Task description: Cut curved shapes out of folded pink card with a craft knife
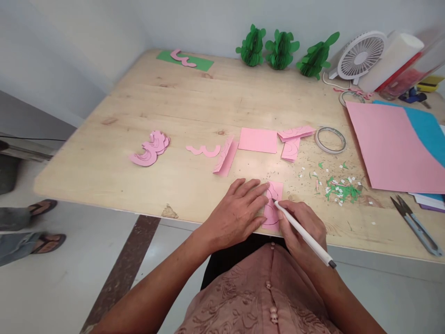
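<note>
A small piece of pink paper (pixel 276 222) lies at the table's near edge, with dark curved outlines drawn on it. My left hand (pixel 239 211) rests flat over its left side, fingers stretched out. In my right hand (pixel 304 227) is a white pen (pixel 306 236), its tip touching the paper near the drawn curve. Beyond my hands are a pink paper rectangle (pixel 258 140), folded pink pieces with outlines (pixel 225 157) and a second folded group (pixel 292 141). A cut wavy pink strip (pixel 205 150) lies left of these, and a stack of scalloped pink cutouts (pixel 151 149) farther left.
Snips (pixel 415 222), large pink sheets (pixel 399 148), a tape roll (pixel 331 140) and green and white scraps (pixel 342 190) lie to the right. Green paper figures (pixel 281 50) and a white fan (pixel 362 55) stand at the back. Another person's feet (pixel 48 243) show at left.
</note>
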A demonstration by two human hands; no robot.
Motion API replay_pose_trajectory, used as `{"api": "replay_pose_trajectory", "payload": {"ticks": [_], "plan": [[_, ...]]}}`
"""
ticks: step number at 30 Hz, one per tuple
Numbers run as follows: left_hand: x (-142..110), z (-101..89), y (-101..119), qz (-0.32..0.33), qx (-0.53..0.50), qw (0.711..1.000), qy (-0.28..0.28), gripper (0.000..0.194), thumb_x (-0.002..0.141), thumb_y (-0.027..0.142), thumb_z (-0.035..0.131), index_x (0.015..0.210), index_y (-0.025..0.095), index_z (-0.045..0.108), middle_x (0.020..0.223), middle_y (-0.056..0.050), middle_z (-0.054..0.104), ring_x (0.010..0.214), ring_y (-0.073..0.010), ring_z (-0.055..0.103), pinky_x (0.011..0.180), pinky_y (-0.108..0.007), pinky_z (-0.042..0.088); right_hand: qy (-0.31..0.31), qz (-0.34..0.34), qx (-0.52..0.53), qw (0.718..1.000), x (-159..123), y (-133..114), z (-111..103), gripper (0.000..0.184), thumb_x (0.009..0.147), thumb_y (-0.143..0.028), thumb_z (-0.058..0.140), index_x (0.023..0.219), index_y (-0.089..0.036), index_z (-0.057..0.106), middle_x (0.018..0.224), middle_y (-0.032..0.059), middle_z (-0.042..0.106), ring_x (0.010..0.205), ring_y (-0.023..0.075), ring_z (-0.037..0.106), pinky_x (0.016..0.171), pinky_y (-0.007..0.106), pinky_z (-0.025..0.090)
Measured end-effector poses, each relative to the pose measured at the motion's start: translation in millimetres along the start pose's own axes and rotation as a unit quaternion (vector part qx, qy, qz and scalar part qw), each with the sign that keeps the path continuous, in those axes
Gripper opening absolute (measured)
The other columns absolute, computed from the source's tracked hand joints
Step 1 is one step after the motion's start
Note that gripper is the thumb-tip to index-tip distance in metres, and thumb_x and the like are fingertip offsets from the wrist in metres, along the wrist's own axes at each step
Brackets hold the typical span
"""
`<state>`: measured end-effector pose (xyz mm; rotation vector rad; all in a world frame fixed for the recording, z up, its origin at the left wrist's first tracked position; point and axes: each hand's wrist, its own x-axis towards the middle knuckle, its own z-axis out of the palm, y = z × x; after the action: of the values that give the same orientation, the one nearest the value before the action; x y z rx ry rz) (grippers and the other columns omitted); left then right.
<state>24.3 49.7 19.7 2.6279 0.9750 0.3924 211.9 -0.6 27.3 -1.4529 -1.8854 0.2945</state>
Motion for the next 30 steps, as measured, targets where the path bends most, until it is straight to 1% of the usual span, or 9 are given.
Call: {"api": "replay_pose_trajectory", "payload": {"ticks": [6, 11, 15, 23, 30], "plan": [[0.3, 0.2, -0.5, 0.003, -0.006, 1.000, 0.004, 0.023, 0.093, 0.027, 0.049, 0.114, 0.019, 0.054, 0.150, -0.008, 0.043, 0.138, -0.0282, 0.035, 0.115, -0.049, 0.025, 0.000, 0.008, 0.004, 1.000, 0.4, -0.4, -0.4, 0.011, 0.092, -0.017, 0.053, 0.100, -0.019, 0.061, 0.083, 0.0047, 0.069, 0.074, 0.0176, 0.064, 0.068, 0.031, 0.051], [0.2, 0.0, -0.5, 0.001, -0.011, 1.000, 0.008, 0.022, 0.093, 0.027, 0.049, 0.113, 0.019, 0.055, 0.149, -0.007, 0.044, 0.138, -0.0275, 0.035, 0.116, -0.048, 0.025, -0.010, 0.055, 0.035, 0.998, 3.1, 0.6, -2.2, 0.010, 0.091, -0.020, 0.054, 0.098, -0.020, 0.062, 0.087, 0.0039, 0.071, 0.078, 0.0166, 0.066, 0.069, 0.028, 0.052], [0.2, 0.1, -0.4, 0.001, -0.013, 1.000, 0.011, 0.023, 0.094, 0.028, 0.048, 0.114, 0.018, 0.055, 0.150, -0.007, 0.044, 0.138, -0.0278, 0.035, 0.116, -0.049, 0.025, -0.021, 0.080, 0.054, 0.995, 8.2, 1.1, -2.1, 0.009, 0.090, -0.022, 0.055, 0.093, -0.022, 0.063, 0.083, 0.0021, 0.072, 0.075, 0.0160, 0.066, 0.067, 0.028, 0.052], [0.4, 0.5, -0.8, -0.001, -0.016, 1.000, 0.007, 0.026, 0.094, 0.029, 0.049, 0.117, 0.017, 0.054, 0.150, -0.007, 0.044, 0.139, -0.0275, 0.035, 0.116, -0.048, 0.024, -0.032, 0.104, 0.076, 0.991, 13.3, 0.5, -0.1, 0.010, 0.088, -0.024, 0.056, 0.090, -0.022, 0.066, 0.083, 0.0019, 0.073, 0.075, 0.0166, 0.068, 0.070, 0.029, 0.053], [0.5, 0.0, -0.8, -0.003, -0.020, 1.000, 0.003, 0.024, 0.095, 0.029, 0.048, 0.115, 0.018, 0.055, 0.149, -0.006, 0.044, 0.139, -0.0271, 0.035, 0.116, -0.048, 0.024, -0.061, 0.125, 0.109, 0.984, 17.6, 2.5, -4.9, 0.010, 0.089, -0.024, 0.057, 0.089, -0.022, 0.067, 0.085, 0.0013, 0.073, 0.077, 0.0156, 0.067, 0.071, 0.028, 0.052]]}}
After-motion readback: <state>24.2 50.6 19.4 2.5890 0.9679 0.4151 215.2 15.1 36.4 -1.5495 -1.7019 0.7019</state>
